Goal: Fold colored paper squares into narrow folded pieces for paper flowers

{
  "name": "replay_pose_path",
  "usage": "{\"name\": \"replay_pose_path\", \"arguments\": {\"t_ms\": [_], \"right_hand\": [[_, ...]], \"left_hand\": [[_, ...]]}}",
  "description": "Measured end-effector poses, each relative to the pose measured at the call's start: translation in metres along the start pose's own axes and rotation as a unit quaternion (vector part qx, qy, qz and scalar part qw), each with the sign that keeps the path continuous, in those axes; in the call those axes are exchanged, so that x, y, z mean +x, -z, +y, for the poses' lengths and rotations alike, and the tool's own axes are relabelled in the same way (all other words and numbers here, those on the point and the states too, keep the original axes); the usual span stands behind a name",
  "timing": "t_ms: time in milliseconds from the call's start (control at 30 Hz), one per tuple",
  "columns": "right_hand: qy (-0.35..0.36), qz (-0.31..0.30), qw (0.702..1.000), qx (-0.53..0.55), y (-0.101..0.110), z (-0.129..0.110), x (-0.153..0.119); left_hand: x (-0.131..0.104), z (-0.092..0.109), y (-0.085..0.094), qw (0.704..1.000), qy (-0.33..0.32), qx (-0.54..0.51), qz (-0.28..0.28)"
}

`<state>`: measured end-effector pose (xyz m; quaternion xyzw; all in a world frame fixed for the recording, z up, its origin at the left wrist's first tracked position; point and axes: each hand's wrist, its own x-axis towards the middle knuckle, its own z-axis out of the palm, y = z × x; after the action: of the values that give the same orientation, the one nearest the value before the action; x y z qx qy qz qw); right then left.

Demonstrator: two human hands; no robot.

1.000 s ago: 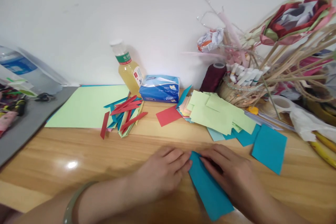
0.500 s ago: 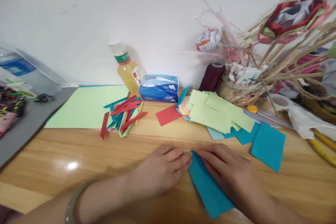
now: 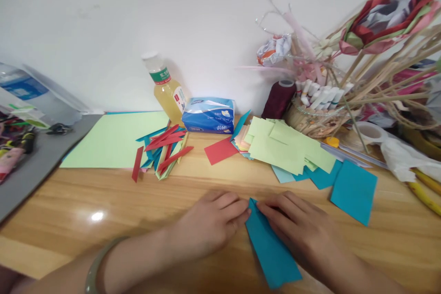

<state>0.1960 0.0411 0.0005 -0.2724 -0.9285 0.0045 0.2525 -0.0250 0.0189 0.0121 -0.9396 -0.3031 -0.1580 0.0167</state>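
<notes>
On worktop [image 3: 82, 193], folded blue paper [image 3: 274, 252] lies between our hands. Left hand [image 3: 217, 220], right hand [image 3: 298, 220], fingers curled nearly closed, pinch far tip. We should align edges, press crease evenly.

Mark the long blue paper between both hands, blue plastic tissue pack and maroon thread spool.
Long blue paper [image 3: 272, 245], head view: middle of upper face.
Blue plastic tissue pack [image 3: 208, 121], head view: front.
Maroon thread spool [image 3: 277, 100], head view: wound thread.

Long blue paper [image 3: 270, 248], aslant on table [image 3: 65, 206]
</notes>
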Motion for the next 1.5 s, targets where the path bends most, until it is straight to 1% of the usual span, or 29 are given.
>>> {"name": "replay_pose_path", "arguments": {"t_ms": [133,333,433,733,933,1033,1133,1300,1367,1500], "right_hand": [[0.018,0.005,1.0,-0.001,0.0,0.001,0.0],[0.04,0.017,0.999,-0.022,0.003,0.0,0.001],[0.052,0.022,0.998,-0.025,0.004,0.0,0.002],[0.065,0.012,0.997,-0.039,0.006,-0.001,0.001],[0.071,0.01,0.997,-0.037,0.007,-0.002,0.002],[0.074,0.001,0.997,-0.029,0.004,-0.001,0.002],[0.054,-0.014,0.998,-0.008,0.003,-0.001,0.003],[-0.027,-0.028,0.996,0.081,0.007,0.0,0.005],[-0.046,-0.036,0.993,0.107,0.007,0.0,0.004],[-0.059,-0.07,0.991,0.097,0.004,0.0,0.001]], "left_hand": [[0.0,0.002,0.0,1.0,-0.006,0.013,-0.007],[-0.004,0.004,-0.007,0.999,0.017,0.006,-0.027],[-0.004,0.004,-0.009,0.999,0.016,0.01,-0.029],[-0.002,0.007,-0.006,0.998,0.027,0.005,-0.057],[-0.003,0.008,-0.008,0.999,0.025,0.012,-0.043],[-0.003,0.009,-0.007,0.999,0.01,0.034,-0.038],[-0.001,0.01,-0.004,0.998,0.0,0.05,-0.047],[0.001,0.01,-0.003,0.996,-0.003,0.048,-0.073],[0.0,0.01,-0.004,0.996,-0.002,0.051,-0.074],[-0.002,0.009,-0.005,0.996,-0.003,0.056,-0.073]]}}
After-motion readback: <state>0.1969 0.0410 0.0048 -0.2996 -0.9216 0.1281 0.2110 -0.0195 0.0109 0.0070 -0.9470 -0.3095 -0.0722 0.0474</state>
